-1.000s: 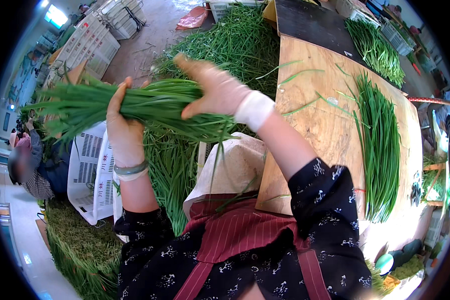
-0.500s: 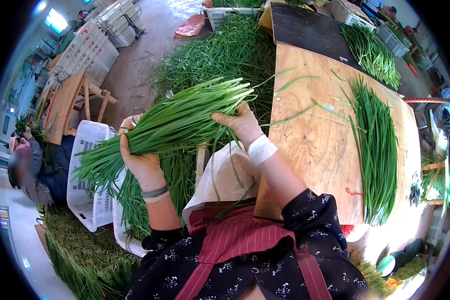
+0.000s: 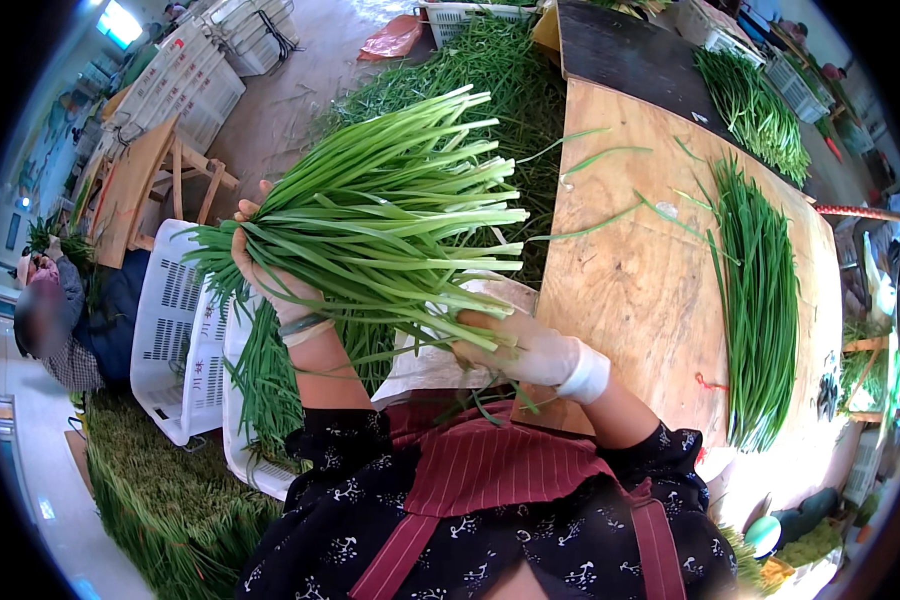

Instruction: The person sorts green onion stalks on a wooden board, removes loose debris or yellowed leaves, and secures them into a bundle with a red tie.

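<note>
At the far left a seated person in a checked top [image 3: 55,320] is bent over beside heaps of cut greens. Next to them stand white perforated plastic crates [image 3: 175,330], with more long green stalks hanging over the nearest crate's rim. The left hand [image 3: 265,275] is clenched around the root end of a thick bundle of long flat green chive leaves [image 3: 390,215], held above the crates with its tips fanned up and to the right. The right hand [image 3: 515,350], in a thin pale glove with a white wristband, is closed on a few loose stalks at the bundle's lower edge, just above a white cloth on the lap. To the right lies a bare plywood tabletop [image 3: 640,290], carrying scattered single leaves and a long straightened row of green chives [image 3: 760,290] along its right side.
</note>
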A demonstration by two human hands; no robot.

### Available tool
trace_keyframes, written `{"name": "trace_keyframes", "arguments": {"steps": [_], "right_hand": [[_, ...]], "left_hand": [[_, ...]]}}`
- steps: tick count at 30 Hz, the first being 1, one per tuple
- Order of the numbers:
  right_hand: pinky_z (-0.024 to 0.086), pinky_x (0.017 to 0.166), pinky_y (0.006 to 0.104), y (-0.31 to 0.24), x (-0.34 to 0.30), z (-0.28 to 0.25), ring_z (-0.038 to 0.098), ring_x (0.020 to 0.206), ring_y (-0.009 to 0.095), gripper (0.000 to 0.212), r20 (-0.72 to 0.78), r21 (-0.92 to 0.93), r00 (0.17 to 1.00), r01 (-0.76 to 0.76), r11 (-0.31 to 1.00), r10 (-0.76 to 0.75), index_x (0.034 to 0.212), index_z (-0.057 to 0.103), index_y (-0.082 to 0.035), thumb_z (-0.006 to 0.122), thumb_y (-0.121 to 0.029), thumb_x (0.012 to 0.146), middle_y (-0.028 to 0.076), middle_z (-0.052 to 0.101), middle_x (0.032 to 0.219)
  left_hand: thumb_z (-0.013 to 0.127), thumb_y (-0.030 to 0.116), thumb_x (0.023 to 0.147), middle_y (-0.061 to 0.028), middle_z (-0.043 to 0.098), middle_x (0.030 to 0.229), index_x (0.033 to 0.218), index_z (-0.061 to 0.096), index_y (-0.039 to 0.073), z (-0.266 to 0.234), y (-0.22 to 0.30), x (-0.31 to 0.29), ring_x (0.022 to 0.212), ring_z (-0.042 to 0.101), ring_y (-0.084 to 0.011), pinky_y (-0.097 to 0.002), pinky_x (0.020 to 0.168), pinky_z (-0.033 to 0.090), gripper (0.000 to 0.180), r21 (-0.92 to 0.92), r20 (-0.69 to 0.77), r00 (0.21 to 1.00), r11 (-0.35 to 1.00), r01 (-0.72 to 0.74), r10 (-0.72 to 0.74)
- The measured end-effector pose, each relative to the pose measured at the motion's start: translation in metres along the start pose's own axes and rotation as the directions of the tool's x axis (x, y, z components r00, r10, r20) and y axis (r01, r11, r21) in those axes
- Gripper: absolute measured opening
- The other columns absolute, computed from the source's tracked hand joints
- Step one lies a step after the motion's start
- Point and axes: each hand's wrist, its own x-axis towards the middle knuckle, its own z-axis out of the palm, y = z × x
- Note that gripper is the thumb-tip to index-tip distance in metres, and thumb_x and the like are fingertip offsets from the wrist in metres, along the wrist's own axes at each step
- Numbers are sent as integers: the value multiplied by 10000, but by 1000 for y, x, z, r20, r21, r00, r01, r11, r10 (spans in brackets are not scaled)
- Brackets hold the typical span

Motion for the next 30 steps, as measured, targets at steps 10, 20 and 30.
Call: {"name": "trace_keyframes", "arguments": {"steps": [10,20,30], "right_hand": [[457,865,366,17,-53,-111,565,863,191,231,-553,741,830,452,497,69,1036,577,-18,535,-157,857,65,587,926],[451,822,291,12,71,-73,564,930,162,467,-63,131,979,-185,974,195,1096,564,-13,744,-215,715,74,619,1010],[382,915,302,54,69,-143,561,984,213,252,-547,777,768,318,543,334,995,633,-36,516,-214,860,100,528,1193]], "left_hand": [[490,163,820,-7,633,1006,953,624,89,-3,30,7,1217,391,-259,-528,1041,249,202,162,-24,988,976,-146,152],[465,190,834,20,625,1009,927,617,122,13,10,-2,1208,400,-240,-481,1057,250,191,236,6,982,954,-187,191],[480,163,815,14,596,1050,928,595,121,7,23,11,1212,384,-238,-504,1051,239,166,150,79,979,969,-196,186]]}}
